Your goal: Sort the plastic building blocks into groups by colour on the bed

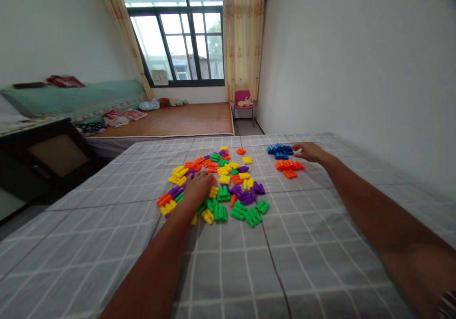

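Mixed pile: yellow, green, purple and orange ribbed pieces in a loose mixed pile (223, 194), spread over the middle of a grey checked sheet (249, 267); some overlap, others lie singly at the fringe.
Blue pieces: a compact group of blue pieces (280, 150) on the far right of the sheet, well apart from the pile.
Orange pieces: a small group of orange pieces (289, 166) just on the near side of the blue ones, with a narrow gap between.
Left hand: the left hand (199, 186) is palm down over the pile's left half, fingers curled among the pieces. Grip: cannot tell whether anything is pinched; the back of the hand hides the fingertips.
Right hand: the right hand (309, 152) is at the right edge of the blue group, thumb and fingers drawn near each other. Grip: cannot tell if it pinches a piece; too small to resolve.
Risk, colour groups: blue and orange could mix, in my judgement, if the right hand nudges either group across that gap.
Risk, pile: the left forearm (156, 257) passes low beside near pieces; a sideways sweep could scatter them.
Risk, pick: overlapping pieces may come up together, or a neighbour be dragged along.
Risk, footing: soft cloth could wrinkle under pressure and tip pieces.
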Demonstrator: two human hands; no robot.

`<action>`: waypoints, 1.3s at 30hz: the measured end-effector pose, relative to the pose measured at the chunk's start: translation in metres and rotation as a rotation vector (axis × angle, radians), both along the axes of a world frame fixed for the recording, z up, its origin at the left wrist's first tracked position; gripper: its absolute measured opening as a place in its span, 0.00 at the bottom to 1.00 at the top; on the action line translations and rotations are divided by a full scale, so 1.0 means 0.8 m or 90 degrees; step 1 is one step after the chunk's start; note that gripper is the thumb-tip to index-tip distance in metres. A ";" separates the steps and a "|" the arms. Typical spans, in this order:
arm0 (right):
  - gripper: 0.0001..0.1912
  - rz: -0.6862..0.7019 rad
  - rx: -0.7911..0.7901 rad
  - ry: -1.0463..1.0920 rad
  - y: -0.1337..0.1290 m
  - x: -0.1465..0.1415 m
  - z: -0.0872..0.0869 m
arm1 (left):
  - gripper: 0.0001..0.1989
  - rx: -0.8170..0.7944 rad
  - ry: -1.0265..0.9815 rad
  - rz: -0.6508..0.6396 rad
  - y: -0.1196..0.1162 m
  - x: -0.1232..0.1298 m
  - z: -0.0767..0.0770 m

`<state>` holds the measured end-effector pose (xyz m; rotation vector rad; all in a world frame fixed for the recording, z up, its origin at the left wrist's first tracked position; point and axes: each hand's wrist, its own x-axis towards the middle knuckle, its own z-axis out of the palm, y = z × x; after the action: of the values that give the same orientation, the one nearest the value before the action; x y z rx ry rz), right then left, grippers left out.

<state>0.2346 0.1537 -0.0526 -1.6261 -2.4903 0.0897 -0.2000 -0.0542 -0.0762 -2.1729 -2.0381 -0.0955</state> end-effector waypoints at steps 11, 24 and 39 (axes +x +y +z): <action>0.30 0.167 0.038 -0.068 0.050 -0.281 -0.035 | 0.15 -0.016 -0.064 -0.031 0.002 -0.013 -0.005; 0.22 0.237 0.045 0.108 0.013 -0.174 0.001 | 0.17 -0.012 -0.068 -0.022 0.002 -0.010 -0.003; 0.25 0.047 -0.143 0.319 -0.019 0.062 -0.027 | 0.17 0.170 -0.227 -0.056 0.019 -0.035 0.017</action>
<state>0.2840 0.1388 -0.0745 -1.3656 -2.2024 0.7149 -0.2280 -0.0394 -0.0625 -2.1932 -1.9538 -0.7688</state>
